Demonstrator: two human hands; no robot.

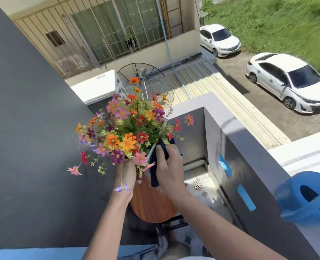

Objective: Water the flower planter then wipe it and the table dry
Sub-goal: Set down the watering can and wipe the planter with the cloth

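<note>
Apparently the watering is already over: the blue watering can (305, 197) sits well to the right of the flower planter (149, 152), on the top of the grey balcony wall (249, 152), with no hand near it, and the work in hand looks like the wiping. Whether any water actually went in cannot be told, since the soil is hidden under the flowers (125, 132) and no wet patch is plain to see.

The planter is held up above the small round wooden desk (151, 201); whether its base touches the desk cannot be seen. Only a strip of its pale rim shows, just right of the flowers. Its long axis runs up and down but is tipped, the flower end leaning up and to the left, away from the balcony wall, the base end down toward the desk.

The left hand (126, 175) is closed round the planter's near side below the flowers, its fingers (139, 178) curled about the side. The right hand (169, 171) presses a dark blue cloth (154, 173) against the planter's right side, fingers bent over the cloth and thumb on the rim, the tail of the cloth hanging down toward the desk.

By my reckoning the rest of the planter's outside remains to be wiped, and then the desk beneath it, which looks untouched by the cloth so far
</note>
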